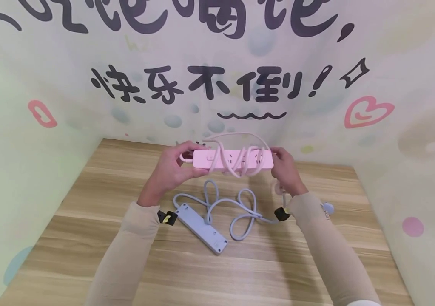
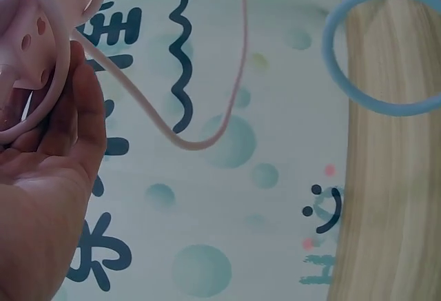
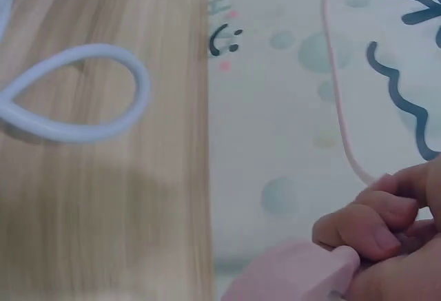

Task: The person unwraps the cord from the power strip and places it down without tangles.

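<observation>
A pink power strip (image 1: 202,159) is held up above the table, its pale pink cord (image 1: 236,171) wound around it in several turns. My left hand (image 1: 169,168) grips the strip's left end, thumb below and fingers above. In the left wrist view, the cord (image 2: 196,144) sags away from the strip. Curled fingers of my right hand (image 1: 285,170) hold the cord at the strip's right end. A pink plug (image 1: 280,188) hangs under that hand; its large pale body (image 3: 286,273) shows close up in the right wrist view.
A blue power strip (image 1: 202,228) lies slantwise on the wooden table (image 1: 98,204) below the hands. Its cord (image 1: 236,200) spreads in loose loops to the right, toward a blue plug (image 1: 328,208) beside the right sleeve. A printed cloth wall (image 1: 186,114) stands behind the table.
</observation>
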Demonstrator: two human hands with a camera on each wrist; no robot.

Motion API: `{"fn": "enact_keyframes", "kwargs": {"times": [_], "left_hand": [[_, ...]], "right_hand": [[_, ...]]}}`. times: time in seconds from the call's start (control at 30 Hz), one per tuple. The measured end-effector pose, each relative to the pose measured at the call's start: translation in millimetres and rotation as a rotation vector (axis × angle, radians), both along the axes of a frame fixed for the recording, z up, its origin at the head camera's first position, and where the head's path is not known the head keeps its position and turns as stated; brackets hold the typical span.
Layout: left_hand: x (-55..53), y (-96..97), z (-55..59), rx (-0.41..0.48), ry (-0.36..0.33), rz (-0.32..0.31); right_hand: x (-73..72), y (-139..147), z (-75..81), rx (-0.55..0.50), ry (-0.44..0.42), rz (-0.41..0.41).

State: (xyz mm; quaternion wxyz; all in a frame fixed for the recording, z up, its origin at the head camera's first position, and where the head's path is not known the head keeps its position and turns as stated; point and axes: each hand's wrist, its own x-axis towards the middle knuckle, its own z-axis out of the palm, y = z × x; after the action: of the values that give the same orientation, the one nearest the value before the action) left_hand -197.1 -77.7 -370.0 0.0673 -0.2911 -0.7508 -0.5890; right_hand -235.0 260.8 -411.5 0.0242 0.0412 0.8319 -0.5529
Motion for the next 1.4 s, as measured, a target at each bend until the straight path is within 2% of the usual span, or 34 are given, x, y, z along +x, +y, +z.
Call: {"fn": "enact_keyframes", "kwargs": {"times": [0.13, 0.23, 0.37, 0.5, 0.6, 0.73, 0.97, 1.17, 1.4], "left_hand": [[3.3, -1.7, -11.0, 0.002, -0.065, -0.028], [7.0, -4.1, -20.8, -0.038, -0.125, -0.018], [9.5, -6.3, -33.3, -0.082, -0.174, -0.009], [10.0, -6.9, -42.9, -0.097, -0.196, -0.002], [9.8, -7.4, -48.7, -0.099, -0.198, 0.009], [8.6, -7.6, -55.7, -0.085, -0.205, 0.024], [6.0, -8.0, -62.6, -0.049, -0.236, 0.041], [4.4, -10.4, -64.3, -0.028, -0.226, 0.056], [2.4, -12.3, -60.0, 0.010, -0.239, 0.127]], "right_hand": [[2.5, 6.4, 9.7, -0.011, 0.019, -0.062], [5.3, 9.5, 19.1, -0.035, 0.047, -0.107], [11.2, 12.7, 38.8, -0.203, 0.082, -0.146], [20.3, 15.0, 61.9, -0.404, 0.157, -0.134], [27.4, 13.5, 76.5, -0.503, 0.234, -0.110], [36.9, 9.4, 91.3, -0.581, 0.312, -0.087], [57.3, 4.2, 107.7, -0.606, 0.389, -0.035], [75.3, 7.3, 114.6, -0.629, 0.442, 0.031], [90.7, 20.1, 117.8, -0.630, 0.513, 0.109]]}}
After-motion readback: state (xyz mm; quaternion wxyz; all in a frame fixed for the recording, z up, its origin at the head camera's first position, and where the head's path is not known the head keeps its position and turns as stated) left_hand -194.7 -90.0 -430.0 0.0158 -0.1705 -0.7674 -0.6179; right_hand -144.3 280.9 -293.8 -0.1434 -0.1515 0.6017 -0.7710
